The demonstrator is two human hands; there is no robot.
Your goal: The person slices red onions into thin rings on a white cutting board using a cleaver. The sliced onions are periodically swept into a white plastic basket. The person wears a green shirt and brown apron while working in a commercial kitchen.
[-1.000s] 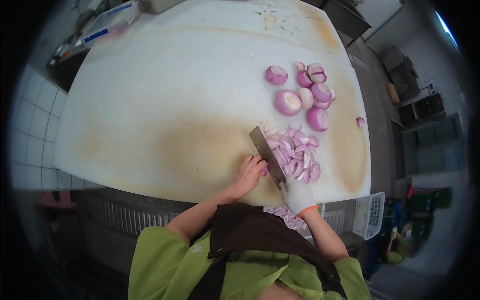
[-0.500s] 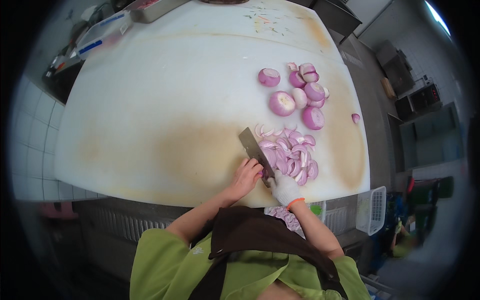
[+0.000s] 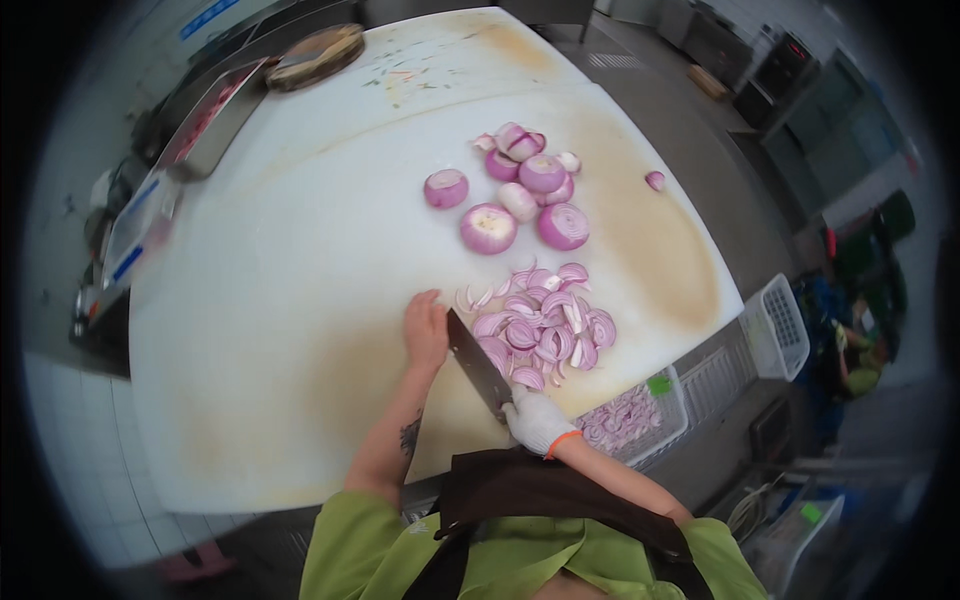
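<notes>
My right hand (image 3: 537,420), in a white knit glove with an orange cuff, is closed round the handle of a broad-bladed kitchen knife (image 3: 474,358). The blade slants forward and left along the left side of a heap of sliced purple onions (image 3: 548,340). My bare left hand (image 3: 427,330) is just left of the blade's far end, fingers extended and apparently holding nothing. Beyond the slices sits a cluster of peeled purple onions (image 3: 489,229), some with cut ends; one onion (image 3: 446,188) lies apart on the left.
A large white cutting board (image 3: 270,300) covers the worktop. A small onion piece (image 3: 655,181) lies near its right edge. Below that edge are a clear tub of chopped onion (image 3: 625,420) and a white basket (image 3: 776,328). A metal tray (image 3: 215,125) and round wooden block (image 3: 316,57) stand far left.
My left hand has left the knife's near end and reached forward beside the blade's far end. My right hand still grips the knife. The whole view has turned, showing more at the right.
</notes>
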